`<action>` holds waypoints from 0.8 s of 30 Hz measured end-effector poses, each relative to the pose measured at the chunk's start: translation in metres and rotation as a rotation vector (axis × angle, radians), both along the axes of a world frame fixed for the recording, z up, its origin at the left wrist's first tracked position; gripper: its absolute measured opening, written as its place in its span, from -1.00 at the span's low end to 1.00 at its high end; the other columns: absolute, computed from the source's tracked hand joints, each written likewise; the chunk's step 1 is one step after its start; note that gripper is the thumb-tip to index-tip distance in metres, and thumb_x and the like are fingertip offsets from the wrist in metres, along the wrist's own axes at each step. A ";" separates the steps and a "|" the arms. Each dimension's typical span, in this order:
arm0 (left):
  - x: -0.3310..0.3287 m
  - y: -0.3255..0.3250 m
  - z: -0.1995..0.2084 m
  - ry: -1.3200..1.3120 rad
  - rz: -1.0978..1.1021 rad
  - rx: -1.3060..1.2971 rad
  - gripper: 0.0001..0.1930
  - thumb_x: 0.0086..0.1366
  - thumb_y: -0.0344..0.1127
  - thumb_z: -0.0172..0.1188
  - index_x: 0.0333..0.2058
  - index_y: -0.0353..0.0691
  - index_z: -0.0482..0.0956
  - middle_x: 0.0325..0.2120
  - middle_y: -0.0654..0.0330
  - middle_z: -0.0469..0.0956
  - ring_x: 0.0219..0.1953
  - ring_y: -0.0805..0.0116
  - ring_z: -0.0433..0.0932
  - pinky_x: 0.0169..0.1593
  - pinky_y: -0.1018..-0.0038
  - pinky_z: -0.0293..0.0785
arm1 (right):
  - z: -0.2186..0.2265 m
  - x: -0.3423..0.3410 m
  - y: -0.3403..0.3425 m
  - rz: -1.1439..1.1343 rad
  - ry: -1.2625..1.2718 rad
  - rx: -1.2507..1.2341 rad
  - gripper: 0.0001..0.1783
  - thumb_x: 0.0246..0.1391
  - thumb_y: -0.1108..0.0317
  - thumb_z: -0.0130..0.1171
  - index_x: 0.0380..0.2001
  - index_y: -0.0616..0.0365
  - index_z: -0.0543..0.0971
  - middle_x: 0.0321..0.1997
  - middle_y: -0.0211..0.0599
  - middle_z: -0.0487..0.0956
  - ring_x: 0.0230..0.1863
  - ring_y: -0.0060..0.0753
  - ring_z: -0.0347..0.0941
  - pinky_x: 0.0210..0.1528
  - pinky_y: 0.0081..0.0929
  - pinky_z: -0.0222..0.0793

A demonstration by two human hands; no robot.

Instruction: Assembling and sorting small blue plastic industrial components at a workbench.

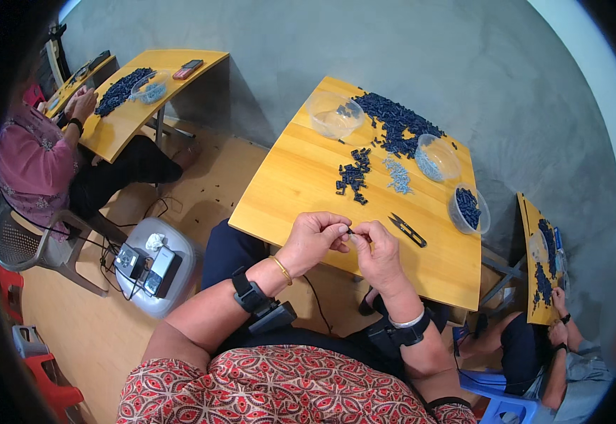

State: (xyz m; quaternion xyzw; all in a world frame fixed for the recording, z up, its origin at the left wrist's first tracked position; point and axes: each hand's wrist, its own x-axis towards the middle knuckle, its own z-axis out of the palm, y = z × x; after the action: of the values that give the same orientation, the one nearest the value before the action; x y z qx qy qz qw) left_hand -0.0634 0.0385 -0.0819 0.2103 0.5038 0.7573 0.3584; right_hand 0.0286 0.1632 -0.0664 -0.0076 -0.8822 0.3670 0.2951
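Above the near edge of the wooden table [280,191], my left hand [314,239] and my right hand [378,256] meet, fingertips pinched together. Between them is a small dark piece [350,231], mostly covered by the fingers, like the dark blue plastic pieces on the table. Beyond my hands lies a small cluster of dark pieces [352,175], with a scatter of small light grey-blue parts [398,177] to its right. A pair of black thread snips [408,230] rests just right of my right hand.
A large dark pile [400,121] covers the table's far side. Three clear tubs stand around it: one tub [335,116] at left, a tub of grey-blue parts [437,159], and a tub of dark pieces [468,210]. Other people sit at tables left and right; a grey stool [174,283] holds devices.
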 end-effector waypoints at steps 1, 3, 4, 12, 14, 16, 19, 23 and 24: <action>-0.001 0.003 0.000 0.003 -0.004 0.002 -0.83 0.21 -0.46 0.02 -0.25 -0.37 0.51 -0.54 0.24 0.50 -0.49 0.48 0.52 -0.40 0.59 0.52 | -0.005 -0.002 0.001 -0.004 0.003 0.002 -0.91 -0.10 0.55 0.07 -0.45 0.23 0.41 -0.51 -0.11 0.43 -0.48 -0.10 0.41 -0.46 -0.36 0.32; -0.002 0.009 -0.001 0.008 0.023 0.001 -0.86 0.19 -0.48 0.05 -0.30 -0.38 0.53 -0.51 0.24 0.51 -0.49 0.51 0.51 -0.40 0.61 0.51 | -0.014 -0.005 0.004 -0.051 0.038 -0.083 -0.90 -0.11 0.56 0.08 -0.45 0.23 0.40 -0.51 -0.11 0.42 -0.49 -0.09 0.40 -0.48 -0.36 0.32; -0.003 0.013 -0.003 0.009 0.020 0.002 -0.86 0.19 -0.48 0.05 -0.30 -0.38 0.53 -0.51 0.24 0.51 -0.49 0.51 0.51 -0.40 0.61 0.51 | -0.020 -0.005 0.006 -0.054 0.040 -0.081 -0.90 -0.11 0.56 0.08 -0.45 0.23 0.40 -0.51 -0.11 0.42 -0.49 -0.09 0.40 -0.48 -0.36 0.32; -0.007 0.028 -0.030 1.361 0.244 -0.334 -0.88 -0.13 -0.42 0.20 -0.51 -0.16 0.57 -0.57 0.19 0.48 -0.42 0.21 0.44 -0.25 0.35 0.28 | -0.035 -0.011 0.027 -0.283 -0.031 0.108 -0.92 -0.03 0.42 -0.03 -0.48 0.20 0.41 -0.47 -0.09 0.45 -0.39 -0.03 0.33 -0.33 -0.16 0.21; -0.006 0.032 -0.031 1.360 0.255 -0.320 -0.91 -0.13 -0.42 0.19 -0.54 -0.15 0.56 -0.58 0.21 0.47 -0.41 0.23 0.42 -0.23 0.36 0.24 | -0.038 -0.023 0.025 -0.344 -0.083 0.214 -0.89 -0.01 0.39 -0.07 -0.47 0.18 0.42 -0.45 -0.09 0.46 -0.37 -0.02 0.32 -0.31 -0.14 0.19; -0.004 0.034 -0.036 1.348 0.225 -0.327 -0.94 -0.14 -0.43 0.16 -0.58 -0.16 0.52 -0.58 0.22 0.46 -0.42 0.24 0.41 -0.22 0.37 0.22 | -0.044 -0.024 0.024 -0.382 -0.191 0.338 -0.85 0.01 0.34 -0.11 -0.40 0.14 0.41 -0.43 -0.10 0.47 -0.31 -0.01 0.30 -0.21 -0.13 0.13; -0.003 0.035 -0.037 1.327 0.232 -0.288 -0.95 -0.16 -0.44 0.15 -0.61 -0.18 0.49 -0.60 0.21 0.45 -0.42 0.23 0.41 -0.23 0.37 0.23 | -0.043 -0.023 0.022 -0.358 -0.193 0.317 -0.86 -0.02 0.37 -0.12 -0.40 0.14 0.41 -0.41 -0.09 0.47 -0.27 -0.03 0.30 -0.17 -0.15 0.11; -0.007 0.037 -0.038 1.299 0.233 -0.265 -0.95 -0.16 -0.47 0.13 -0.63 -0.19 0.47 -0.62 0.20 0.43 -0.44 0.20 0.41 -0.24 0.37 0.24 | -0.040 -0.027 0.022 -0.346 -0.202 0.310 -0.86 -0.07 0.41 -0.12 -0.40 0.14 0.40 -0.39 -0.10 0.46 -0.25 -0.04 0.28 -0.17 -0.17 0.09; -0.007 0.037 -0.038 1.301 0.223 -0.276 -0.95 -0.17 -0.48 0.12 -0.63 -0.19 0.47 -0.62 0.19 0.43 -0.45 0.19 0.40 -0.25 0.36 0.24 | -0.040 -0.027 0.021 -0.346 -0.207 0.305 -0.86 -0.10 0.41 -0.11 -0.41 0.14 0.40 -0.39 -0.11 0.46 -0.25 -0.05 0.28 -0.18 -0.18 0.09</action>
State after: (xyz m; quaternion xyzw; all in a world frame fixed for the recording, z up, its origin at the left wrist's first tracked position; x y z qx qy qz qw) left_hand -0.0701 0.0759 -0.1201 0.5226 0.7279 0.4375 -0.0751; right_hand 0.0016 0.1842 -0.1062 -0.1511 -0.9385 0.1709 0.2592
